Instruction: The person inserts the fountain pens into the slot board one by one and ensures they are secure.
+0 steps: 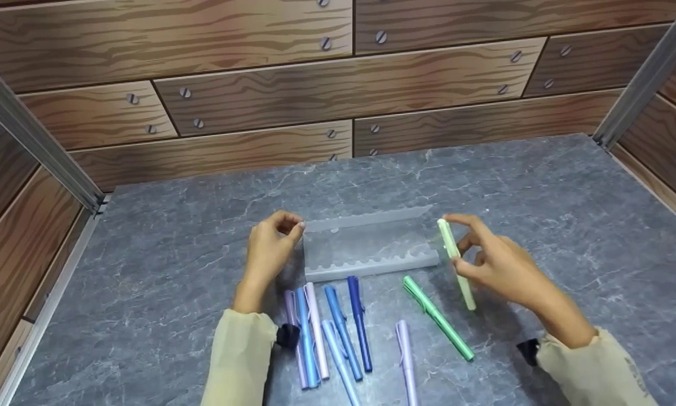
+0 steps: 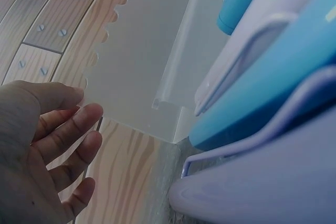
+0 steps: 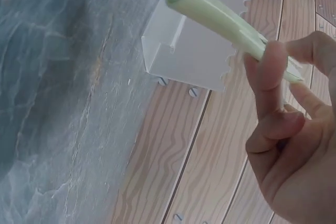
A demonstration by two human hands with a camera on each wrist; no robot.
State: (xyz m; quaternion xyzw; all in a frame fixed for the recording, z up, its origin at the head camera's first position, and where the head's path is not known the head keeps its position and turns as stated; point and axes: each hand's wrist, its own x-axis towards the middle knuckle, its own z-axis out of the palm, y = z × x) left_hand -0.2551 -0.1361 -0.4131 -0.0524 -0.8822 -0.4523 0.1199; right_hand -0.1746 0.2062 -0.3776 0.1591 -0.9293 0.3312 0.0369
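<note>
A clear tray with notched edges [image 1: 371, 270] lies on the table, and it also shows in the left wrist view [image 2: 142, 51]. At its back left corner my left hand [image 1: 271, 248] pinches the rim between thumb and index finger, the other fingers loosely bent [image 2: 47, 145]. Just off the tray's right end, my right hand [image 1: 498, 262] holds a light green pen [image 1: 464, 290] between thumb and fingers. That pen is tilted, its near end pointing toward the camera in the right wrist view [image 3: 210, 17]. The notches nearest the camera hold no pens.
In front of the tray lie a green pen [image 1: 439, 320], a dark blue pen [image 1: 360, 327], a lilac pen [image 1: 406, 361] and several blue and purple pens [image 1: 306, 344] beside my left wrist. Wood-patterned walls [image 1: 259, 101] and metal posts [image 1: 648, 73] bound the grey table [image 1: 174, 237].
</note>
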